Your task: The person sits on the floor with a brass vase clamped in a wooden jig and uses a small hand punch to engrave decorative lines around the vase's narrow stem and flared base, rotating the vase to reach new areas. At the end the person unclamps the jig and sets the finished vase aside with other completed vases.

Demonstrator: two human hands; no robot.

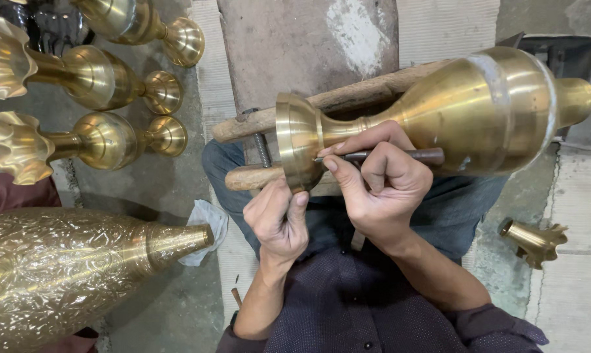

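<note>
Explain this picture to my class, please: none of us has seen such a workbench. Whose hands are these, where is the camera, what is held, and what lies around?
The one picture comes from a camera worn on the person's head, looking down at their own lap and hands. A plain brass vase lies on its side across two wooden bars. The right hand grips a thin dark metal tool, its tip against the vase's narrow stem. The left hand steadies the round vase foot. On the floor at the left lie three more brass vases with flared scalloped mouths, and a large vase covered in engraved patterns. A small scalloped brass piece lies at the right.
</note>
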